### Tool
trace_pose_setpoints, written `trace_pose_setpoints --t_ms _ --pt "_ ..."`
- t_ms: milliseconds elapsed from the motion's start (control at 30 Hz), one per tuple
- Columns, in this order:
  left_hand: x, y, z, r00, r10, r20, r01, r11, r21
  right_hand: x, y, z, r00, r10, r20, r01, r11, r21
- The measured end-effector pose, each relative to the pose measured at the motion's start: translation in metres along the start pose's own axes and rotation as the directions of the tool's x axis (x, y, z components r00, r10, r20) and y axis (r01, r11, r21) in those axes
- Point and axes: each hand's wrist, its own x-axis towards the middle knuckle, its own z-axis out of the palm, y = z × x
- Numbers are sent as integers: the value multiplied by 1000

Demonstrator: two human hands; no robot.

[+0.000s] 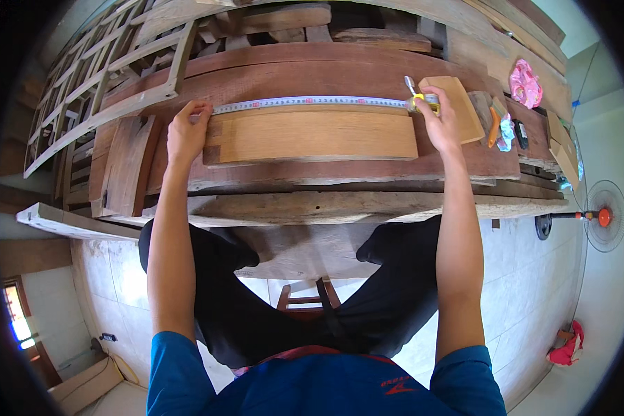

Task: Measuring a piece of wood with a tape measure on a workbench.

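Observation:
A tape measure's pale blade (pixel 333 101) is stretched along the far edge of a light wooden board (pixel 317 134). My left hand (pixel 188 130) pinches the blade's end at the board's left corner. In my right hand (pixel 441 117) is the yellow tape case (pixel 427 102), just past the board's right end. The board has darker joint-like patches on its left end and lies on a reddish-brown plank (pixel 301 67). Right beside my right hand rests a second light wooden block (pixel 460 112). A metal-ended tool (pixel 409 83) lies behind the tape case.
To the right are an orange-handled tool (pixel 494 127), a black object (pixel 520 134) and crumpled pink plastic (pixel 525 86). A wooden lattice frame (pixel 119 62) leans at the far left, above a loose wood block (pixel 127 164). A fan (pixel 605 216) stands on the right.

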Motion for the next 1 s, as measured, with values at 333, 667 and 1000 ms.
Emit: trace_pose_setpoints --t_ms 333,667,1000 --pt "1 0 0 997 -76 -30 73 992 -102 -5 1 3 992 -130 -11 127 984 -126" --pt "-2 13 -7 984 -177 -32 172 977 -124 -8 -2 0 979 -199 -38 188 963 -195" --pt "5 5 -10 981 -183 63 185 983 -19 -12 -11 -3 999 -52 8 53 986 -157"
